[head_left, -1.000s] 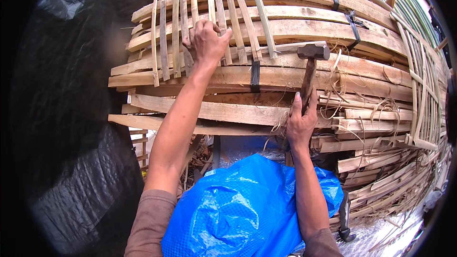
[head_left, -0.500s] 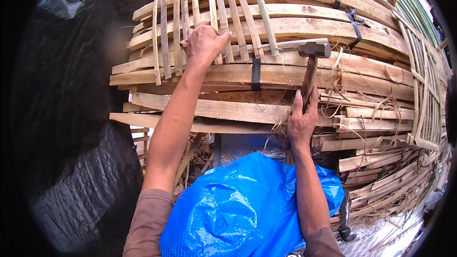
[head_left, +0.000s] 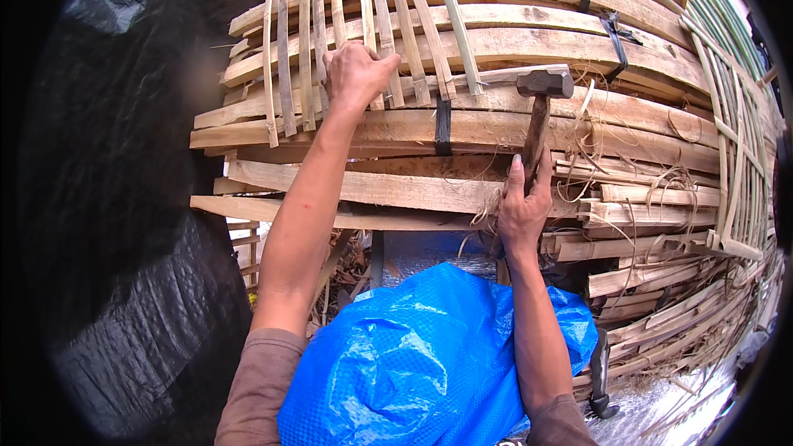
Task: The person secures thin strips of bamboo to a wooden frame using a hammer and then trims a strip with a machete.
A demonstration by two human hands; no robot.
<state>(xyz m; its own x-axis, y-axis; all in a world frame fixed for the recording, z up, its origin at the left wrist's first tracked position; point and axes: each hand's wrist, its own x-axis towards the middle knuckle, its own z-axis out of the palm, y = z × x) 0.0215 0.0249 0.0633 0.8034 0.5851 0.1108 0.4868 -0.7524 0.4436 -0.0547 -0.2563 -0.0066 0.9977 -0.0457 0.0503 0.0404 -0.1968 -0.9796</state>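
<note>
My right hand [head_left: 524, 211] grips the wooden handle of a hammer [head_left: 545, 85], its dark metal head raised over the wooden beams. Up and to the left, my left hand [head_left: 357, 74] is closed around a bamboo strip [head_left: 366, 0] in the middle of a row. Its fingertips are hidden under the hand. Several pale strips stand side by side there, among them a greenish one [head_left: 454, 21] at the row's right end. They lie across long, roughly sawn wooden beams [head_left: 504, 48].
Black tape [head_left: 443, 128] wraps one beam. Split bamboo lengths [head_left: 652, 198] and curled shavings lie to the right, near a slatted bamboo frame [head_left: 735, 157]. Blue plastic sheeting [head_left: 388, 363] covers my lap. A black tarp [head_left: 124, 223] hangs at left. A dark-handled tool [head_left: 600, 376] lies at lower right.
The fingers of my left hand have shifted slightly to the right and tucked in closer. My right hand and the hammer stay almost in place.
</note>
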